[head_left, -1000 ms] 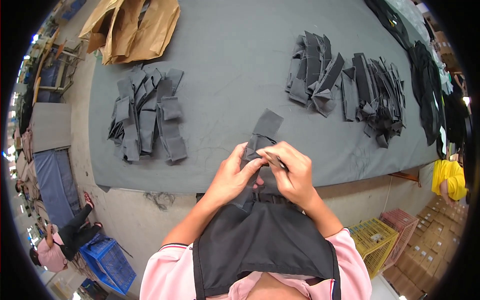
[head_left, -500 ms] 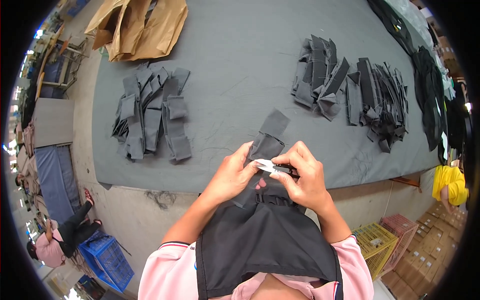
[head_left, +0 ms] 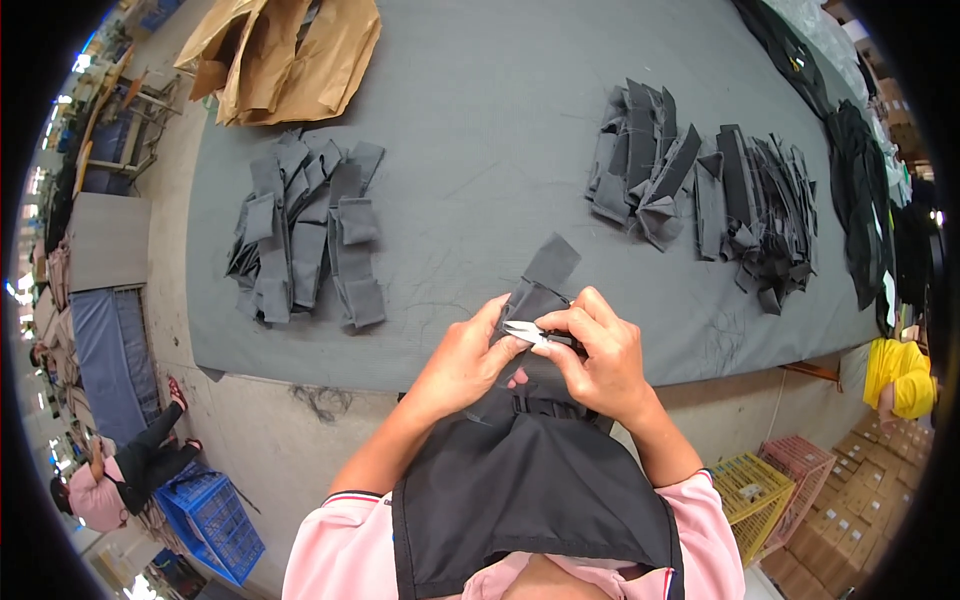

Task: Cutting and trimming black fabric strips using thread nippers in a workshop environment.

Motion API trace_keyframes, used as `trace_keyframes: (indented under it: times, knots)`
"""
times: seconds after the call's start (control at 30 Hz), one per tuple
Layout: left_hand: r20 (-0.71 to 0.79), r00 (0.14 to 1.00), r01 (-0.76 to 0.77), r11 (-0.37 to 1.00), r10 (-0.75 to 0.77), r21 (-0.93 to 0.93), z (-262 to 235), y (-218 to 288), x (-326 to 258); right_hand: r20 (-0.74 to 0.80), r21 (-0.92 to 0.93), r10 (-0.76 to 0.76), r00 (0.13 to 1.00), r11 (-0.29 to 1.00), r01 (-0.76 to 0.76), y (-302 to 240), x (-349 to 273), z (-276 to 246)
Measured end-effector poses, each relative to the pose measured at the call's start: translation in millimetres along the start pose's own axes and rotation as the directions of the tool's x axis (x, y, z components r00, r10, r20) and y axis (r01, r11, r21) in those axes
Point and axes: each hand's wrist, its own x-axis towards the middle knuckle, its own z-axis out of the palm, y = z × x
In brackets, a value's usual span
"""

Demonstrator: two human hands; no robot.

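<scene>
At the near edge of the grey-covered bench (head_left: 480, 150) — left hand (head_left: 462, 365) pinches a dark grey fabric strip (head_left: 535, 290), right hand (head_left: 600, 355) grips small silver thread snips (head_left: 527, 333) touching it. Black garment (head_left: 520, 480) hangs below — strip stacks lie well apart.

Grey fabric strip (head_left: 540, 290) mostly hidden under left hand (head_left: 465, 365) and right hand (head_left: 600, 360); only its upper end shows, and the snips (head_left: 528, 333) show just the metal blades, handle buried in the right fingers. Lower part of black garment (head_left: 530, 490) cut off by bottom edge, brown paper pile (head_left: 290, 55) cut by top edge. Dark clothes (head_left: 870, 190) at right rim too bent and dark to tell apart.
</scene>
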Motion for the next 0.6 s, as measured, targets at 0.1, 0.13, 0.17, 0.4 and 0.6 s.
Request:
trace_keyframes:
  times: [0.1, 0.13, 0.17, 0.4, 0.6]
  knots:
    - [0.004, 1.0, 0.004, 1.0, -0.004, 0.026, 1, 0, 0, 0.019, -0.079, -0.025, 1.0, 0.997, 0.026, 1, -2, -2]
    - [0.007, 1.0, 0.003, 0.999, -0.004, 0.04, 0, 1, 1, 0.031, -0.119, -0.042, 0.999, 0.992, 0.045, 1, -1, -2]
    - [0.006, 1.0, 0.002, 0.999, -0.002, 0.041, 0, 1, 1, 0.029, -0.12, -0.043, 0.999, 0.992, 0.047, 1, -2, -1]
    - [0.008, 1.0, -0.022, 0.956, 0.026, -0.293, -5, -9, 6, -0.129, 0.187, 0.21, 0.969, 0.965, -0.184, 15, -14, -5]
    - [-0.061, 0.996, -0.09, 0.855, 0.068, -0.51, -9, -6, 11, -0.111, 0.034, 0.072, 0.991, 0.997, -0.068, 10, -7, -3]
